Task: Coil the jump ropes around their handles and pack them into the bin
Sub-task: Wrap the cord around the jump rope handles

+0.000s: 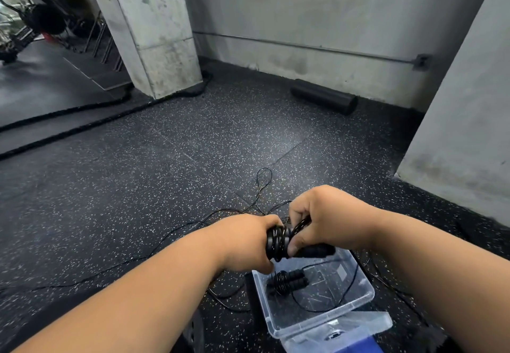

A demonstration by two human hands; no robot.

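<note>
**A:** What's closest to the lens?

**B:** Two bare forearms reaching forward. The left hand (pixel 248 239) has its grip wrapped round the black handles (pixel 278 242), where cord is already wound in tight turns. The right hand (pixel 328 223) pinches the jump rope (pixel 299 225) cord between thumb and curled fingers, just beside that coil. The handle ends poke out to the right under its thumb.

**A:** And where does that sit?

**B:** Held in the air above the far edge of the clear plastic bin (pixel 358 301), which stands on the floor. Inside lies a second, coiled rope (pixel 287 282), handles side by side, with a loose strand curving across the bin bottom. The bin's lid (pixel 356 328) rests against its near side.

**A:** Anything cluttering the way?

**B:** Thin loose cord (pixel 263 181) trails over the floor beyond the hands, looping ahead and running off left; more strands lie left and right of the bin.

**A:** Farther out?

**B:** A black foam roller (pixel 324 100) lies by the back wall. A thick battle rope (pixel 110 112) runs along the floor and round a concrete pillar (pixel 154 29).

**A:** The room?

**B:** Speckled black rubber floor (pixel 138 187), stained grey concrete walls, a pipe (pixel 303 46) along the back one, and dim gym gear at far left.
</note>
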